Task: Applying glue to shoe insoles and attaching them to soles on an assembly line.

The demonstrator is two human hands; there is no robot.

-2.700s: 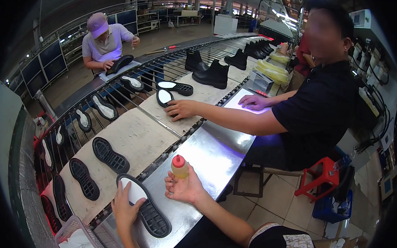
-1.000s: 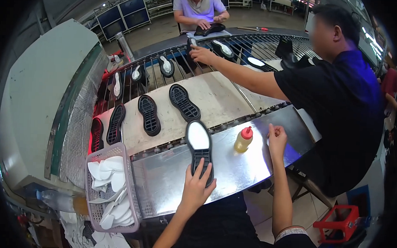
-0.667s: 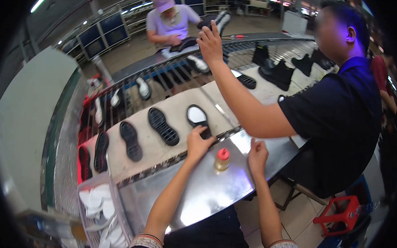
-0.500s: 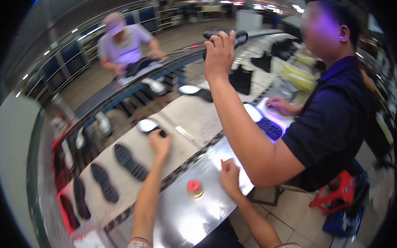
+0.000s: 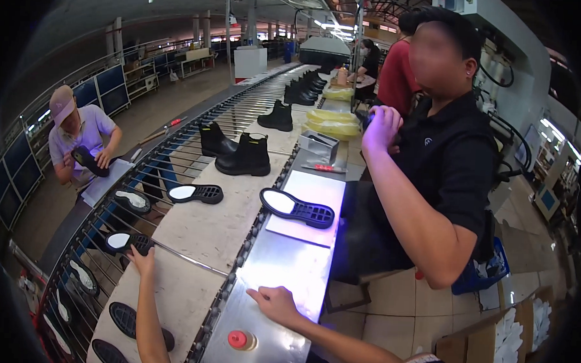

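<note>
My left hand reaches over the conveyor, its fingers closed on the heel end of a black shoe sole with a white insert in its front part. My right hand rests over the shiny metal table, fingers curled in and one finger pointing out; I see nothing in it. Closest to that hand is a small jar with a red lid. More black soles lie beside my left forearm, partly hidden by it. Farther along the belt is another sole with a white insert.
Black ankle boots stand on the conveyor's pale boards. A co-worker in a dark shirt stands at right, beside a sole on a lit white pad. Across the rollers, another person handles a dark shoe. Cardboard boxes stand low right.
My view has swung up and to the right, bringing the boots into sight. The co-worker's raised arm has drawn back toward their chest. My left hand stays at the sole.
</note>
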